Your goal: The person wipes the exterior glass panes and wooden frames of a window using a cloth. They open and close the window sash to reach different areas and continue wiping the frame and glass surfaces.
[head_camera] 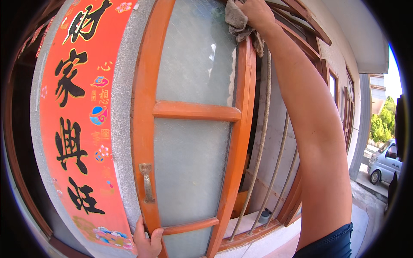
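Note:
At the top, my right hand (258,14) holds a grey-brown cloth (237,19) against the upper right corner of an orange-painted wooden window sash (196,110). The sash stands swung out and has frosted glass panes (190,171), with wet-looking streaks on the upper one. My left hand (147,240) grips the sash's left stile near the bottom, thumb on the front face and fingers around the outer edge. Above that hand a worn metal pull handle (147,183) is fixed to the stile.
Left of the sash, a red paper banner (74,129) with black brushed characters hangs on a grey wall. Behind the sash are upright rusty metal bars (263,142) and a sill holding a small dark container (264,216). Another open sash (309,19) juts out upper right. A van (385,163) stands beyond.

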A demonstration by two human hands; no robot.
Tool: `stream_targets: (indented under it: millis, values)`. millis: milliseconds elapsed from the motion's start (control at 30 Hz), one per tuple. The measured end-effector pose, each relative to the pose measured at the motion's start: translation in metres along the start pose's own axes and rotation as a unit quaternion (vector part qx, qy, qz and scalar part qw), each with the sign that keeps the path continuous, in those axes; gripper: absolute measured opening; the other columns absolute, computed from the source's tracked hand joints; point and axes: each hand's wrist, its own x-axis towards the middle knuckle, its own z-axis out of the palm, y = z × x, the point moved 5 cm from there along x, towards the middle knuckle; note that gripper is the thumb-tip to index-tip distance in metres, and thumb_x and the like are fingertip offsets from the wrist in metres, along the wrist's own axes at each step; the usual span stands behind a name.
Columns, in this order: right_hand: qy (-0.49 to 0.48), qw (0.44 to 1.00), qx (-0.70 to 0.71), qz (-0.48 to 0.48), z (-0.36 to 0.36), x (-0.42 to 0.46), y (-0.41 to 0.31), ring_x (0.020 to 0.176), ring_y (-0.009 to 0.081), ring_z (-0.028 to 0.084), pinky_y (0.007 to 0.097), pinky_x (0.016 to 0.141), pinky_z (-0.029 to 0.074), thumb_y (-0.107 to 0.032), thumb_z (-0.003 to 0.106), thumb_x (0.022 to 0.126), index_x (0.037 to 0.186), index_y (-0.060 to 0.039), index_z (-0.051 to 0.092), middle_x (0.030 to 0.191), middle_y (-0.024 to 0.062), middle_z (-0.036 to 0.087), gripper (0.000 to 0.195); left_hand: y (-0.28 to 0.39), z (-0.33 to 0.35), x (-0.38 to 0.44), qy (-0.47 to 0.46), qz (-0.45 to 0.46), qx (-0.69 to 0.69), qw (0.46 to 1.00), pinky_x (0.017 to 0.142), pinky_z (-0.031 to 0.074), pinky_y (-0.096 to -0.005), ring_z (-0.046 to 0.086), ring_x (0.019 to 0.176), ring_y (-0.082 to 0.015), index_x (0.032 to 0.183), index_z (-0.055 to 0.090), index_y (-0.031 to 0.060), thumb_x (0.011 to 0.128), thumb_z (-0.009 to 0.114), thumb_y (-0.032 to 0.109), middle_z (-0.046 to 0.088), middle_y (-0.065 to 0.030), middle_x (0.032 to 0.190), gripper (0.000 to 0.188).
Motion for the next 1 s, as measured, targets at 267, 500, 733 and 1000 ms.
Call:
stream_targets:
  millis: [267, 500, 733, 1000]
  values:
    - [-0.209, 0.973, -0.058, -0.080, -0.039, -0.106, -0.024, 0.089, 0.0375, 0.072, 0.0470, 0.084, 0.060, -0.030, 0.068, 0.085, 0.107, -0.0153, 0.078, 0.092, 0.0178, 0.075, 0.029, -0.006, 0.001, -0.001, 0.006, -0.011, -0.055, 0.998, 0.098, 0.048, -0.0313, 0.059, 0.112, -0.0185, 0.152, 0.040, -0.0088, 0.101, 0.068, 0.024, 0.062, -0.0127, 0.128, 0.066]
    - [-0.374, 0.925, 0.051, 0.044, -0.094, -0.205, -0.048, 0.076, 0.0317, 0.074, 0.0430, 0.076, 0.060, -0.026, 0.065, 0.082, 0.100, 0.0015, 0.076, 0.078, 0.0219, 0.073, 0.035, 0.007, 0.003, 0.003, 0.031, 0.000, -0.042, 0.999, 0.097, 0.051, -0.0343, 0.064, 0.107, -0.0221, 0.147, 0.046, -0.0091, 0.097, 0.068, 0.017, 0.067, -0.0165, 0.123, 0.061]
    - [-0.389, 0.850, 0.273, 0.227, -0.121, -0.230, -0.041, 0.073, 0.0176, 0.069, 0.0354, 0.069, 0.057, -0.020, 0.063, 0.087, 0.106, -0.0014, 0.079, 0.085, 0.0108, 0.077, 0.031, 0.004, 0.000, 0.003, -0.022, 0.011, -0.013, 1.000, 0.100, 0.049, -0.0330, 0.060, 0.113, -0.0192, 0.151, 0.041, -0.0072, 0.101, 0.064, 0.012, 0.063, -0.0131, 0.129, 0.058]
    - [-0.400, 0.895, 0.164, 0.114, -0.173, -0.286, -0.032, 0.082, 0.0307, 0.069, 0.0417, 0.079, 0.056, -0.018, 0.070, 0.082, 0.092, 0.0007, 0.073, 0.088, 0.0182, 0.069, 0.021, 0.013, 0.001, 0.003, -0.015, 0.044, 0.029, 0.998, 0.104, 0.048, -0.0345, 0.061, 0.118, -0.0227, 0.152, 0.040, -0.0090, 0.102, 0.061, 0.010, 0.062, -0.0165, 0.133, 0.058]
